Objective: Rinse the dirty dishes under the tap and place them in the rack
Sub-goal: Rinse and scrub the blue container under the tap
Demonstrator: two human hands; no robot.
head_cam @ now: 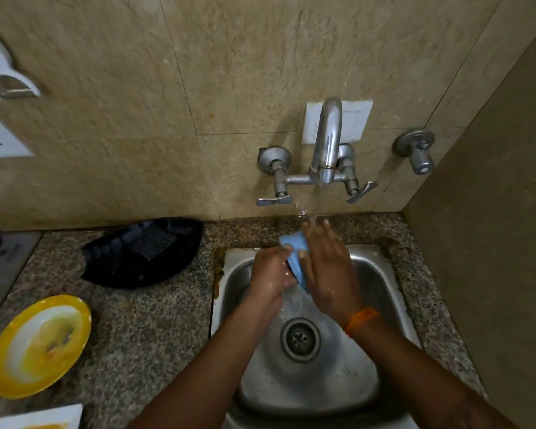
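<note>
A light blue dish (294,258) is held on edge over the steel sink (381,292), under water running from the wall tap (327,140). My left hand (270,274) grips its left side. My right hand (328,267) lies flat against its right face, fingers pointing toward the wall. Much of the dish is hidden between the hands, so its exact shape is unclear. A dirty yellow plate (39,345) with food smears lies on the granite counter at the left. A black rack (143,252) holding a dark scrub pad stands at the back of the counter, left of the sink.
The corner of a white square plate (41,416) with orange residue shows at the bottom left. A side wall (492,243) closes off the right of the sink. A second valve (416,150) juts from the tiles. A grey appliance (3,267) sits at the far left.
</note>
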